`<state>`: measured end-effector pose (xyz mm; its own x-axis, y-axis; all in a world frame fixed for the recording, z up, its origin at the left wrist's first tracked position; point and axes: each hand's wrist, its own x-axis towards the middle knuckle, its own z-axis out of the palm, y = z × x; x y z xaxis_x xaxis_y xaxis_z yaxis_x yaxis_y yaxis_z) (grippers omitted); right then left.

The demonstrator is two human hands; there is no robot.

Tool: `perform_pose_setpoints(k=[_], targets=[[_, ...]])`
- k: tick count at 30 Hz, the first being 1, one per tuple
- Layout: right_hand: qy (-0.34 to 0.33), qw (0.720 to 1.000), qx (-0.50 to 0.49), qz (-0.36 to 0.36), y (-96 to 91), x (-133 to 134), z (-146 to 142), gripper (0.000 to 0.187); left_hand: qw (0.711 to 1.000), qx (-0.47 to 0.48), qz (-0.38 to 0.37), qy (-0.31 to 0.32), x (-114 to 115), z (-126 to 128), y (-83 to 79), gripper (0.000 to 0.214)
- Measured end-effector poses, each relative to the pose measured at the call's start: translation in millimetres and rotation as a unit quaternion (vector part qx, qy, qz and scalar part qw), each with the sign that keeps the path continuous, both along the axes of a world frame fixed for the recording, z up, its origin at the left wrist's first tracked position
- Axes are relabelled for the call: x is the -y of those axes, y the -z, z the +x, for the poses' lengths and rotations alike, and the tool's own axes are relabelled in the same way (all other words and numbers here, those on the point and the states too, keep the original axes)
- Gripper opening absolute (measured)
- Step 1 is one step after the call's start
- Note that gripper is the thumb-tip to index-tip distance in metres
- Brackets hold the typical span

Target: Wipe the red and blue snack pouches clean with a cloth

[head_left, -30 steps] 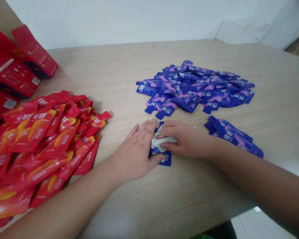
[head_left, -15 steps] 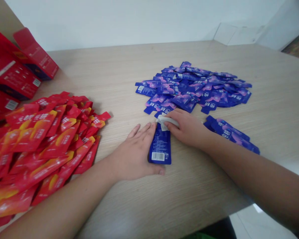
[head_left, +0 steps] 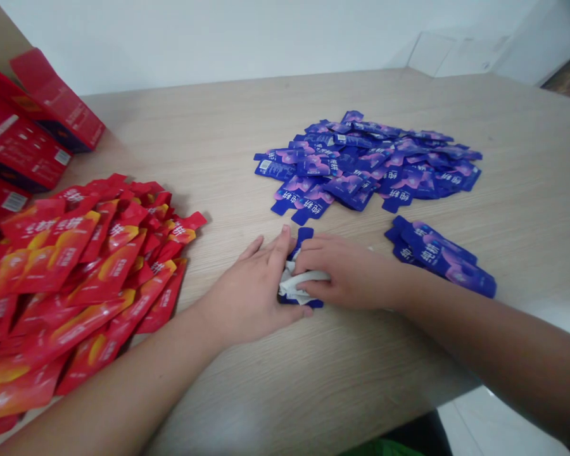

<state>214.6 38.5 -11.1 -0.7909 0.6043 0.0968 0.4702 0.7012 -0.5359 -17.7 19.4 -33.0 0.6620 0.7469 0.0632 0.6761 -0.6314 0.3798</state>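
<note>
A blue sachet [head_left: 302, 239] lies flat on the wooden table [head_left: 275, 373] at the centre, mostly covered by my hands. My left hand [head_left: 251, 291] rests flat beside it, fingers stretched out, thumb along the sachet's near end. My right hand [head_left: 344, 271] is closed on a crumpled white cloth [head_left: 295, 282] and presses it onto the sachet's lower half. A short stack of blue sachets [head_left: 439, 254] lies just right of my right wrist.
A big heap of blue sachets [head_left: 368, 158] lies behind my hands. A heap of red sachets [head_left: 76, 278] fills the left side. Red cartons [head_left: 28, 133] stand at the far left. The table's near edge runs below my right forearm.
My right hand with the cloth slid from the sachet's far end back toward me, over its lower half. The left hand stayed beside it.
</note>
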Motion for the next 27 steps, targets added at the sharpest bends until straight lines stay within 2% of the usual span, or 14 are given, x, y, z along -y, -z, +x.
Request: perform_pose_setpoints(k=[5,11,13,16,17,22,27], targets=[[0.07,0.994,0.038,0.072,8.2,-7.4,5.2,0.009,1.0,-0.016,-0.001,-0.012,0.7,1.5,-3.5,0.132],[0.175,0.973,0.09,0.124,14.1,-19.5,11.5,0.013,1.0,-0.011,-0.004,-0.012,-0.6,2.3,-5.7,0.13],[0.213,0.962,0.089,0.145,17.2,-23.3,14.8,0.016,1.0,-0.024,0.003,0.016,-0.9,1.8,-6.5,0.112],[0.251,0.956,0.067,0.139,22.2,-28.6,21.2,0.02,0.998,-0.051,0.016,0.046,-1.7,0.0,-7.4,0.065],[0.258,0.956,0.054,0.131,23.6,-30.1,23.1,0.021,0.998,-0.045,0.018,0.043,-2.5,-1.0,-7.2,0.057],[0.273,0.953,-0.001,0.131,27.2,-39.3,28.8,0.024,0.993,0.107,0.04,-0.012,-9.1,-10.2,-1.4,0.05],[0.256,0.958,-0.025,0.126,18.5,-41.8,31.3,0.021,0.957,0.235,0.096,-0.142,-9.2,-15.8,-2.2,0.048]])
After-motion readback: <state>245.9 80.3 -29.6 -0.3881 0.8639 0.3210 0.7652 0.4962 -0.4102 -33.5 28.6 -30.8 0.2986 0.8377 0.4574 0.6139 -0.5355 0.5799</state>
